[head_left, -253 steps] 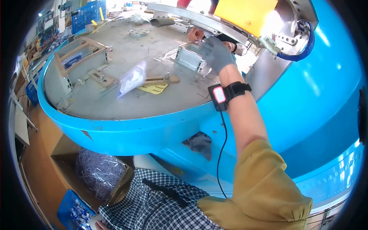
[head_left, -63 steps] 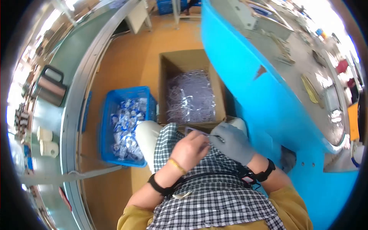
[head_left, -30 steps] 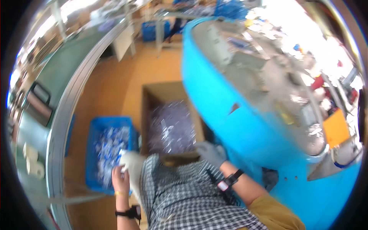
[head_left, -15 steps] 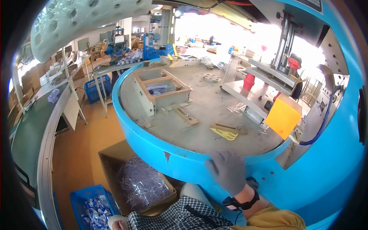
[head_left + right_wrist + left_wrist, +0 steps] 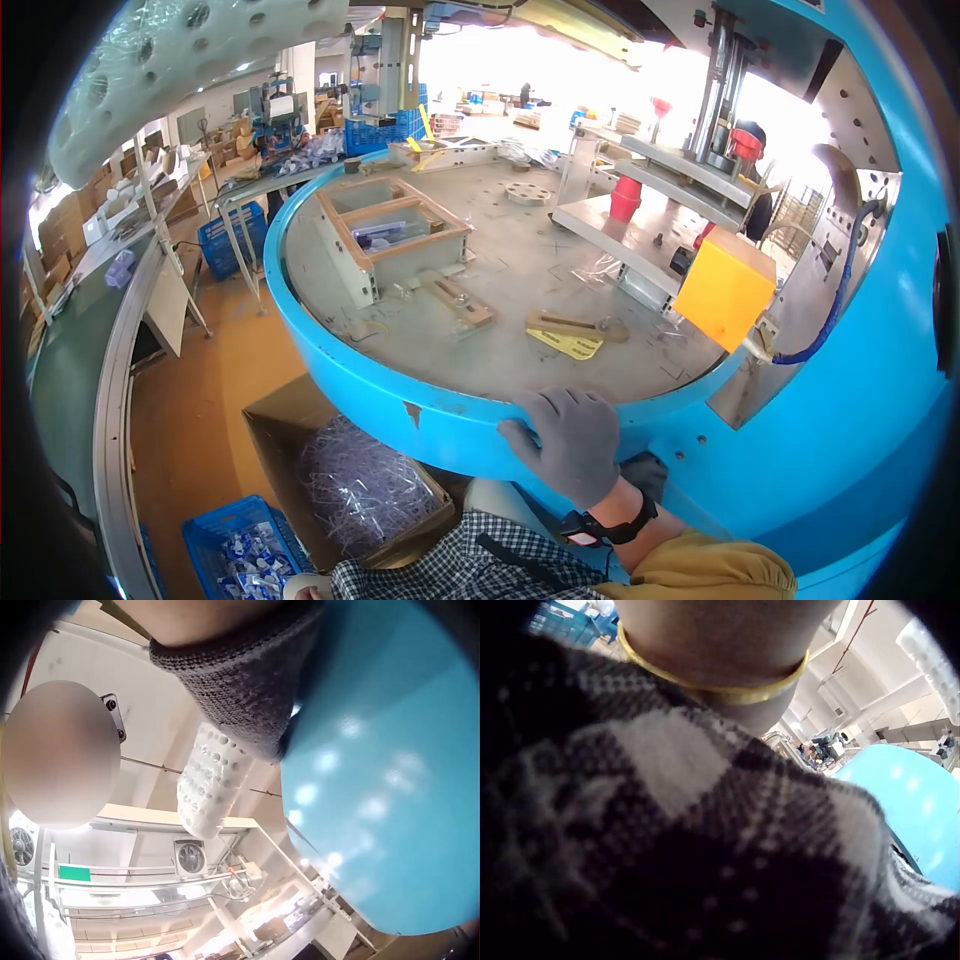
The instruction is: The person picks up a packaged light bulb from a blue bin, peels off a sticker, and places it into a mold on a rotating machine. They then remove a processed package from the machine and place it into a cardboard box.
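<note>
Your right hand (image 5: 570, 440), in a grey glove, rests on the blue rim (image 5: 460, 420) at the near edge of the round tabletop (image 5: 430, 355), in the lower middle of the head view. That grip is loose: the thumb stands off to the left of the frame, the fingers lie relaxed over the edge, and no separate object shows in it. The rim is directly under it, touching, its long line curving away towards the left and upper left of the frame. Your right hand is plainly the nearer one to it.

Straight up the frame from that grip, inside the rim and apart from your fingers, lies the wooden bar (image 5: 575, 324), partly over a yellow card (image 5: 565, 343). Its long axis runs roughly left to right, so it lies across the line from your glove rather than pointing at it. The orange block (image 5: 725, 290) sits farther off, to the upper right.

Only a sliver of your left hand (image 5: 310, 592) shows at the bottom edge, beside the checked apron (image 5: 430, 560) and near the blue basket (image 5: 200, 545) of packets (image 5: 250, 560). You cannot tell that grip's state: its fingers are out of sight in the left wrist view too.
</note>
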Demonstrator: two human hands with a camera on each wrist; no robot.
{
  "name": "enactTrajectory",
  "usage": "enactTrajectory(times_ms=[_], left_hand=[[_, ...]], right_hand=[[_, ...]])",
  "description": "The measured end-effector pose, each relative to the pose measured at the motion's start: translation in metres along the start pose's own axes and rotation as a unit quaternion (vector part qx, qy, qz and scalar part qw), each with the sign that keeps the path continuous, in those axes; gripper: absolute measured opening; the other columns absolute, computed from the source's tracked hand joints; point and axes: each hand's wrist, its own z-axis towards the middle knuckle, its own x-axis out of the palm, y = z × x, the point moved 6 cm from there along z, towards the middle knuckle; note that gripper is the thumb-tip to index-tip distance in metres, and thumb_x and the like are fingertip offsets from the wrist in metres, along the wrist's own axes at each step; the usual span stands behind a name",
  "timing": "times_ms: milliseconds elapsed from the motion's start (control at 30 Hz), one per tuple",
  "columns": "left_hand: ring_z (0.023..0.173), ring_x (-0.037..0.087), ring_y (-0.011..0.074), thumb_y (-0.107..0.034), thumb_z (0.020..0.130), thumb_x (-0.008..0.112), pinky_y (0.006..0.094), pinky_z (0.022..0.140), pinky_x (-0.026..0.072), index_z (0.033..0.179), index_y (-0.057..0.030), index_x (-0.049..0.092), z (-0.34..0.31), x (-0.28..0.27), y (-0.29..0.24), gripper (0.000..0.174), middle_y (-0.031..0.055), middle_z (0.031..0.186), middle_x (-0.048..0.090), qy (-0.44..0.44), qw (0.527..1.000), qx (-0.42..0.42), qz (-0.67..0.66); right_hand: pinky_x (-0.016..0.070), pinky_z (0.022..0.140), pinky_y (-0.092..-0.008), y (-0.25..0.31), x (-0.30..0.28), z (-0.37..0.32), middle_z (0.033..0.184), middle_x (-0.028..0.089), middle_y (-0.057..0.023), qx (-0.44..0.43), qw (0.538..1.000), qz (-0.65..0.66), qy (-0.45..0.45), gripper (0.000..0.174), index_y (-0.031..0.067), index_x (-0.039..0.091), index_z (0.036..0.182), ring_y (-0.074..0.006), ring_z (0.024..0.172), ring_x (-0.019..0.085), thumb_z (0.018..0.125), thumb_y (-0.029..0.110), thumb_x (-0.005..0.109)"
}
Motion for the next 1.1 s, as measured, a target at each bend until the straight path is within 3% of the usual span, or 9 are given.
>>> enactTrajectory(times_ms=[67,167,700,800,833,900,967,1033,1100], left_hand=[[0.102,0.057,0.0397,-0.03,0.093,0.048,0.0409,0.09,0.0442,0.112,0.0052,0.058,-0.001,-0.002,-0.003,0.041,0.0266,0.109,0.061,-0.009,1.0,0.016,-0.006],[0.101,0.058,0.04,-0.03,0.093,0.047,0.0409,0.088,0.045,0.111,0.0052,0.058,0.005,0.004,0.009,0.041,0.0262,0.108,0.061,0.002,1.0,0.003,0.019],[0.099,0.058,0.0399,-0.031,0.093,0.047,0.041,0.087,0.0457,0.111,0.0032,0.059,0.008,0.011,0.02,0.04,0.0242,0.107,0.062,0.0,0.999,0.002,0.033],[0.099,0.059,0.0384,-0.032,0.093,0.048,0.0403,0.087,0.0457,0.112,0.0011,0.059,0.01,0.015,0.029,0.04,0.0224,0.107,0.063,-0.011,1.0,0.008,0.016],[0.099,0.059,0.0374,-0.033,0.093,0.049,0.0398,0.087,0.0457,0.113,-0.0003,0.06,0.01,0.014,0.03,0.04,0.0207,0.108,0.064,-0.01,1.0,0.009,0.005],[0.099,0.059,0.0364,-0.034,0.093,0.05,0.0393,0.088,0.0457,0.114,-0.0017,0.06,0.007,0.016,0.03,0.04,0.019,0.108,0.064,0.014,1.0,0.015,0.005],[0.099,0.06,0.0337,-0.035,0.092,0.051,0.039,0.087,0.0465,0.114,-0.0037,0.061,0.007,0.012,0.031,0.04,0.0159,0.109,0.065,-0.026,0.997,-0.016,0.072],[0.096,0.062,0.0315,-0.036,0.092,0.052,0.0386,0.084,0.0481,0.112,-0.0051,0.062,0.011,0.019,0.04,0.038,0.0141,0.107,0.066,-0.025,0.998,0.01,0.06],[0.09,0.063,0.031,-0.036,0.092,0.053,0.0382,0.08,0.0495,0.109,-0.0061,0.065,0.01,0.017,0.036,0.036,0.0136,0.104,0.067,-0.049,0.999,-0.008,0.012]], right_hand=[[0.0423,0.054,-0.0349,0.0,0.0,-0.001,0.071,0.057,-0.0022,0.016,1.0,0.015,0.017,0.025,0.0121,0.06,0.092,-0.021,0.063,0.057,0.075,0.029,0.069],[0.0428,0.051,-0.0332,0.0,0.0,0.0,0.066,0.054,-0.0014,-0.001,1.0,-0.001,0.0,0.026,0.0131,0.058,0.086,-0.0191,0.061,0.057,0.08,0.038,0.064],[0.0435,0.053,-0.0336,0.001,0.001,0.001,0.067,0.054,-0.0021,0.004,1.0,-0.008,0.015,0.026,0.0121,0.057,0.085,-0.019,0.061,0.058,0.081,0.037,0.063],[0.0448,0.055,-0.0352,-0.002,-0.002,0.001,0.067,0.055,-0.0035,0.015,0.999,-0.015,0.031,0.026,0.0114,0.059,0.087,-0.0215,0.061,0.057,0.081,0.036,0.063],[0.0459,0.058,-0.0364,-0.004,-0.005,0.003,0.069,0.057,-0.006,0.007,0.998,0.036,0.045,0.025,0.0107,0.06,0.089,-0.0241,0.063,0.058,0.082,0.035,0.062],[0.0471,0.06,-0.0377,-0.019,-0.016,0.008,0.071,0.058,-0.0085,0.02,0.994,0.077,0.072,0.024,0.01,0.062,0.09,-0.0267,0.065,0.059,0.083,0.033,0.061],[0.0484,0.067,-0.0401,-0.044,-0.021,0.018,0.079,0.061,-0.0124,0.053,0.959,0.237,0.144,0.021,0.0085,0.062,0.091,-0.0305,0.073,0.061,0.084,0.028,0.059],[0.0486,0.069,-0.0402,-0.079,-0.03,0.035,0.084,0.062,-0.015,0.081,0.965,0.176,0.176,0.02,0.0068,0.062,0.091,-0.0309,0.078,0.062,0.083,0.024,0.058],[0.0494,0.068,-0.0391,-0.138,-0.021,0.042,0.084,0.063,-0.0146,0.12,0.966,0.171,0.153,0.018,0.0067,0.062,0.091,-0.0321,0.075,0.061,0.084,0.022,0.056]])
